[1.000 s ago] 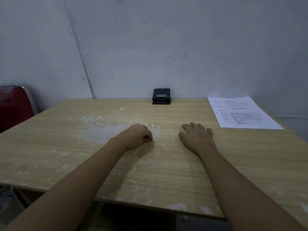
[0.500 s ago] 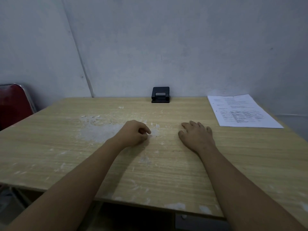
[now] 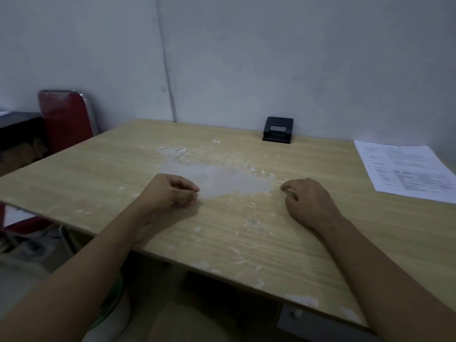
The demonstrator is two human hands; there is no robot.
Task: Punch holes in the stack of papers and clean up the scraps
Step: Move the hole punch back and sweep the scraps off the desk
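Note:
A black hole punch (image 3: 278, 130) stands at the back of the wooden table (image 3: 370, 230), against the wall. The stack of printed papers (image 3: 404, 171) lies flat at the table's right edge. My left hand (image 3: 170, 192) rests on the table as a loose fist with nothing visible in it. To the right of it my right hand (image 3: 308, 201) lies palm down, its fingers curled and apart, empty. Between and behind the hands the tabletop has a worn white patch (image 3: 217, 178) with small white flecks around it.
A red chair (image 3: 65, 117) with a metal frame stands at the left beyond the table's edge, with a dark piece of furniture (image 3: 17, 134) behind it. A grey wall runs right behind the table.
The camera has swung left and downward, so everything sits further right in view. My right hand's fingers have curled up from flat. The left hand stays a fist.

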